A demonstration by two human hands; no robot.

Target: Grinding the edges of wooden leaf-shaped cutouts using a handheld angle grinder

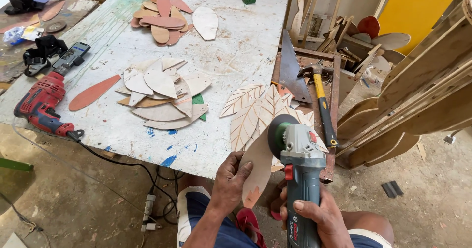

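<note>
Head view, seated person at the near edge of a paint-stained worktable (pixel 147 12); the left hand (pixel 231 179) pinches a leaf-shaped plywood piece (pixel 258 162) by its lower part, thumb on the face, fingers behind; the piece is pale tan, flat and thin, rounded at the sides and narrowing toward the bottom, where a reddish patch marks the surface; it is held upright and slightly tilted, just off the table's front edge and above the person's knees; the right hand (pixel 322 216) is clenched around the grey body of an angle grinder (pixel 300 179), whose dark disc with green hub (pixel 279 135) meets the upper edge of the piece; on the table just beyond lie carved leaves (pixel 246 110) with incised veins, overlapping one another; further left sits a loose heap of 10 or more plain leaf blanks (pixel 162 93), 1 orange-red blank (pixel 93 93) beside it, and a second heap of pinkish blanks (pixel 162 16) at the far end; a red electric drill (pixel 42 105) lies at the left edge; a handsaw (pixel 292 71) and a yellow-handled hammer (pixel 322 98) rest on a wooden tray to the right.
</note>
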